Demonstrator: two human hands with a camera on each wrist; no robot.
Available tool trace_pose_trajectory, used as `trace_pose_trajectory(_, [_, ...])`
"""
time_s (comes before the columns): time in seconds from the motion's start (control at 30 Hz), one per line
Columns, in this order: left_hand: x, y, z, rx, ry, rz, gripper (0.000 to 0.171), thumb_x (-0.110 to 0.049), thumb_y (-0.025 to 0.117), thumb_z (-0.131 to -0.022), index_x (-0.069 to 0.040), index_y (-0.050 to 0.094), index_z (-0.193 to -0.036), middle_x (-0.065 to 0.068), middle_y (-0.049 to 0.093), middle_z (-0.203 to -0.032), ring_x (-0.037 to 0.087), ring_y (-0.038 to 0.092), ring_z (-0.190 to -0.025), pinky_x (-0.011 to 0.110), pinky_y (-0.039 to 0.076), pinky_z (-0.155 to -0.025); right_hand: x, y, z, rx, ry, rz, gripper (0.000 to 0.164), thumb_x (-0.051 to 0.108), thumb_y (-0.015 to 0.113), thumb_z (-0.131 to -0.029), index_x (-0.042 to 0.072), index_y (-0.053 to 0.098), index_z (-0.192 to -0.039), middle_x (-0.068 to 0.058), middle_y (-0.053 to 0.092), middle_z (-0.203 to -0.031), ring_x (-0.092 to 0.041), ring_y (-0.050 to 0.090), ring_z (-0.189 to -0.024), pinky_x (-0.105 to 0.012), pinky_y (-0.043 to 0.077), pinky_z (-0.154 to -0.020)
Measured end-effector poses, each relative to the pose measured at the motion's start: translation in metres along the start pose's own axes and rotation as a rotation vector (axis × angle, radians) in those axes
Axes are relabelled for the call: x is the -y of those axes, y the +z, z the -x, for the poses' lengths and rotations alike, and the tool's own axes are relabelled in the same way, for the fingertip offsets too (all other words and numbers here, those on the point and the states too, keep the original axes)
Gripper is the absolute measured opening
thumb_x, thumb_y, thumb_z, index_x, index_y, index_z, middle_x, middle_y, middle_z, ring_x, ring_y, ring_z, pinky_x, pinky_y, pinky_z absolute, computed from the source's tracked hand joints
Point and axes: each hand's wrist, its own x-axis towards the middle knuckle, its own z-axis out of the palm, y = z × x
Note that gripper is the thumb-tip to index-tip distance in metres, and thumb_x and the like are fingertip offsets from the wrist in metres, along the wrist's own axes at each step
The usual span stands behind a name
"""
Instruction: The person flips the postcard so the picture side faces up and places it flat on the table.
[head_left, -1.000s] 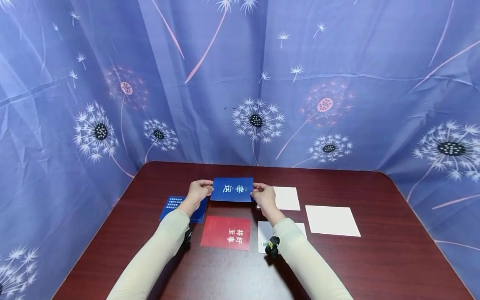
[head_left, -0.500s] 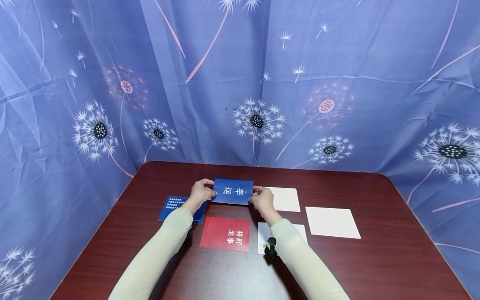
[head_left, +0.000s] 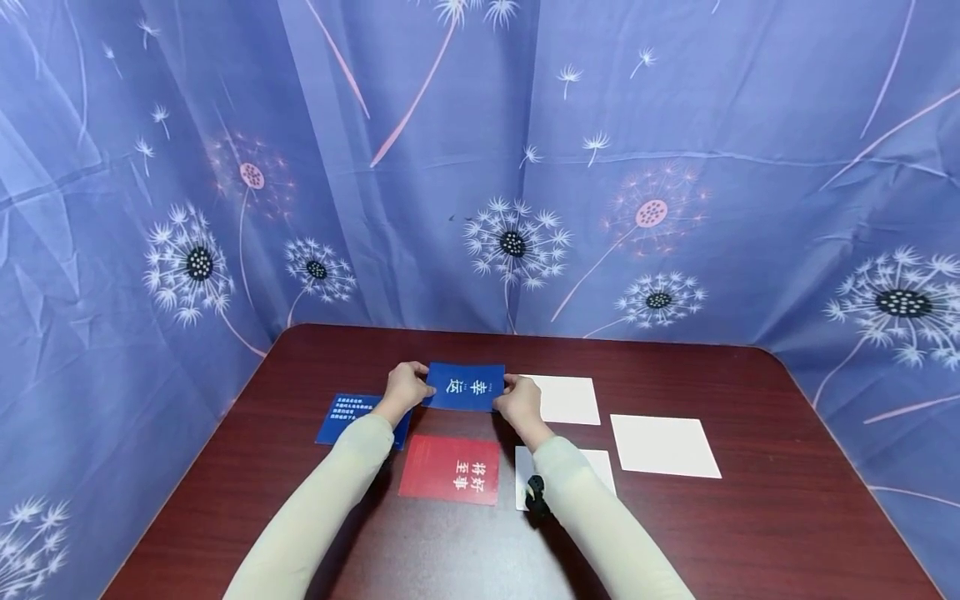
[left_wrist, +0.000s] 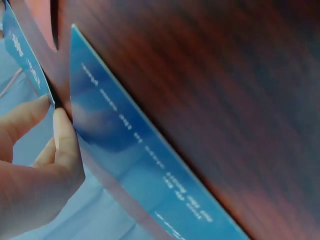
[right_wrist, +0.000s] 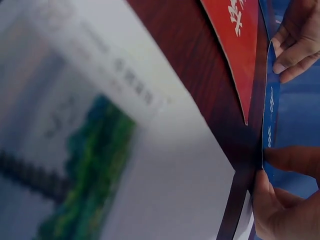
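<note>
Both hands had drawn a little nearer the person since the earlier frames, bringing the dark blue card (head_left: pixel 467 387) lower toward the counter (head_left: pixel 750 517). That card hung between the hands, above the bare strip of counter beyond the red card (head_left: pixel 452 469). The left hand (head_left: pixel 405 387) pinched its left edge, thumb and fingers (left_wrist: pixel 62 145) closed on the corner; the right hand (head_left: pixel 517 402) was clamped on the right edge in the same way, thumb (right_wrist: pixel 290 159) over the face.

To do this step well, I judged the card should be kept level, both pinches even and light so it did not bow, and lowered square to the red card's far edge without overlapping the second blue card (head_left: pixel 352 417) just left of the left hand or the white card (head_left: pixel 573 398) just right of the right hand.

Both forearms reached forward, nearly parallel, wrists slightly bent down, sleeves pale. Another white sheet (head_left: pixel 663 445) lay further right of the right hand, and a printed card (right_wrist: pixel 100 130) sat under that wrist
</note>
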Motion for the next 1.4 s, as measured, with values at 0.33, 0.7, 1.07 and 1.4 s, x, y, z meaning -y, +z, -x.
trace_pose_trajectory(0.33, [-0.003, 0.002, -0.003, 0.022, -0.024, -0.007, 0.037, 0.000, 0.075, -0.079, 0.002, 0.066, -0.115, 0.021, 0.059, -0.124, 0.033, 0.062, -0.100, 0.040, 0.055, -0.081, 0.002, 0.002, 0.002, -0.042, -0.059, 0.089, 0.052, -0.009, 0.062, -0.061, -0.010, 0.066, -0.113, -0.007, 0.064, -0.068, -0.020, 0.053, -0.067, -0.031, 0.047, -0.061])
trace_pose_trajectory(0.7, [-0.003, -0.001, -0.002, 0.019, 0.003, -0.029, 0.036, 0.000, 0.075, -0.080, 0.003, 0.065, -0.114, 0.022, 0.061, -0.119, 0.036, 0.058, -0.106, 0.041, 0.054, -0.083, 0.006, 0.003, 0.007, -0.025, -0.092, 0.112, 0.043, -0.009, 0.059, -0.063, -0.007, 0.069, -0.104, -0.009, 0.067, -0.071, -0.022, 0.057, -0.067, -0.037, 0.052, -0.065])
trace_pose_trajectory(1.07, [-0.013, 0.002, 0.010, -0.099, 0.050, 0.038, 0.026, -0.004, 0.070, -0.084, 0.004, 0.063, -0.108, 0.012, 0.066, -0.080, 0.025, 0.062, -0.075, 0.040, 0.053, -0.073, 0.005, -0.017, 0.005, 0.077, -0.059, -0.050, 0.027, -0.006, 0.062, -0.078, -0.007, 0.067, -0.104, -0.006, 0.061, -0.073, -0.012, 0.050, -0.061, -0.028, 0.046, -0.062])
trace_pose_trajectory(1.4, [-0.037, 0.005, 0.032, -0.112, 0.068, 0.214, 0.023, -0.005, 0.065, -0.086, 0.001, 0.066, -0.108, 0.007, 0.064, -0.083, 0.024, 0.064, -0.083, 0.038, 0.052, -0.077, 0.007, -0.042, 0.009, 0.050, -0.135, -0.104, 0.025, -0.006, 0.059, -0.077, -0.007, 0.069, -0.100, -0.011, 0.066, -0.077, -0.023, 0.063, -0.071, -0.026, 0.047, -0.061])
